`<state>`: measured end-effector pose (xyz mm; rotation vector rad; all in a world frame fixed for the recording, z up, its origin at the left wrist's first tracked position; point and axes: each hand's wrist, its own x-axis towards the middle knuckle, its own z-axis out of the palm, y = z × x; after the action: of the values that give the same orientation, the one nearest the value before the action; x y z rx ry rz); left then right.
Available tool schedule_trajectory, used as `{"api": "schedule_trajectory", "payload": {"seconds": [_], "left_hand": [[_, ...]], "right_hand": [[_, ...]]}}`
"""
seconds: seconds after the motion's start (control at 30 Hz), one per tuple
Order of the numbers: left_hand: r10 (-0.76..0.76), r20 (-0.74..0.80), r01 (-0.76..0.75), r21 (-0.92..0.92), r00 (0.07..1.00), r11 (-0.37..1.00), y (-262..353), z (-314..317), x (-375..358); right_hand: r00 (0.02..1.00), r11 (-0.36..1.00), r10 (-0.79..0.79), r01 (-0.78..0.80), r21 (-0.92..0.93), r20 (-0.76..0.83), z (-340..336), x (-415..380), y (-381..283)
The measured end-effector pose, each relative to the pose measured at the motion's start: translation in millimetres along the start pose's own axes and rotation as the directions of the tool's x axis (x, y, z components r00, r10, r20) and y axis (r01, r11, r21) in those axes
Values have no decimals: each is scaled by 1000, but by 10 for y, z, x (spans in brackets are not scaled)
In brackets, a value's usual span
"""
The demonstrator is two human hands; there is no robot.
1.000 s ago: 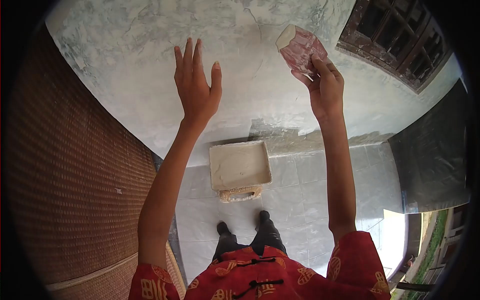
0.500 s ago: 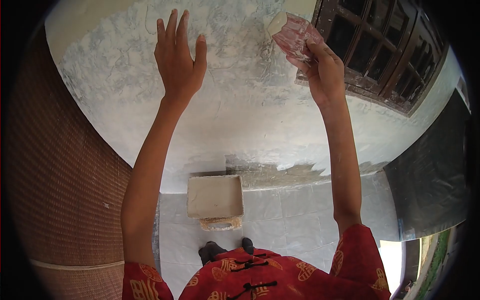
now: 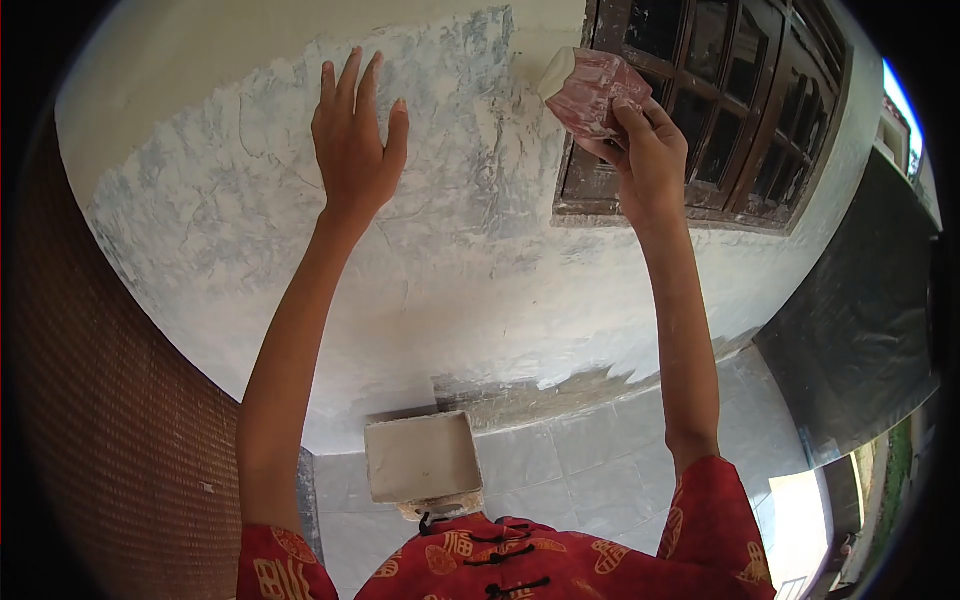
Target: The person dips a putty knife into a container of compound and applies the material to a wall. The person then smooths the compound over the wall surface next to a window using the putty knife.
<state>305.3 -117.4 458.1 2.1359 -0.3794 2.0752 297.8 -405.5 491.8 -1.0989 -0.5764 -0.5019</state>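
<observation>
I fear the right hand [image 3: 652,165], pinching the scraper [image 3: 592,92] by one edge, could drop it, the left hand [image 3: 357,155] spread empty.

I'm wearing a red shirt [image 3: 570,577] printed with gold medallions [image 3: 610,558] and blocky character-like motifs [image 3: 458,543], with black frog closures [image 3: 512,554] down the front. My left sleeve [image 3: 285,565] and right sleeve [image 3: 712,515] are short, in the same patterned cloth; my left hand [image 3: 355,150] and right hand [image 3: 652,165] are bare.
</observation>
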Motion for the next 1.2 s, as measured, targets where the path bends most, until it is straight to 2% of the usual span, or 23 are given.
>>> {"api": "schedule_trajectory", "payload": {"seconds": [0.07,0.2,0.27,0.3,0.37,0.4,0.43,0.5,0.53,0.57,0.63,0.7,0.77,1.0,1.1,1.17,1.2], "left_hand": [[-3,0,3,-4,1000,1000,-40,64,40],[35,-6,-35,-39,999,999,-111,180,77],[39,-8,-40,-22,999,999,-163,245,78],[54,-14,-54,-3,998,999,-192,275,90],[63,-24,-62,29,998,998,-263,330,102],[61,-27,-60,30,998,998,-283,342,117],[62,-31,-61,34,998,998,-306,363,152],[54,-39,-51,68,998,996,-341,420,177],[51,-52,-46,90,997,995,-359,452,200],[54,-58,-48,102,997,994,-380,482,224],[80,-90,-65,156,993,986,-422,531,254],[89,-115,-67,176,989,982,-450,587,273],[96,-133,-71,187,986,980,-464,636,266],[133,-182,-102,168,974,981,-503,640,242],[139,-170,-110,172,976,979,-517,642,241],[136,-166,-107,175,977,979,-509,636,235],[137,-164,-109,174,977,979,-508,632,230]], "right_hand": [[995,992,-96,94,-87,-27,89,14,4],[984,977,-173,165,-138,-48,225,93,115],[934,881,-356,324,-346,-33,266,198,260],[933,881,-358,329,-341,-26,315,234,299],[786,632,-613,551,-545,83,405,281,391],[737,551,-658,610,-569,153,434,313,439],[735,554,-660,617,-559,158,470,387,493],[469,268,-804,835,-481,366,514,499,661],[431,215,-793,860,-464,431,528,527,741],[424,216,-798,865,-453,429,545,585,807],[297,43,-773,906,-420,561,578,706,937],[279,47,-774,921,-387,568,595,804,1062],[232,-40,-769,913,-407,596,603,845,1126],[251,-74,-774,876,-477,581,616,979,1329],[317,-32,-730,870,-493,606,636,898,1376],[388,58,-697,869,-492,603,615,852,1379],[390,57,-696,867,-495,603,589,815,1391]]}}
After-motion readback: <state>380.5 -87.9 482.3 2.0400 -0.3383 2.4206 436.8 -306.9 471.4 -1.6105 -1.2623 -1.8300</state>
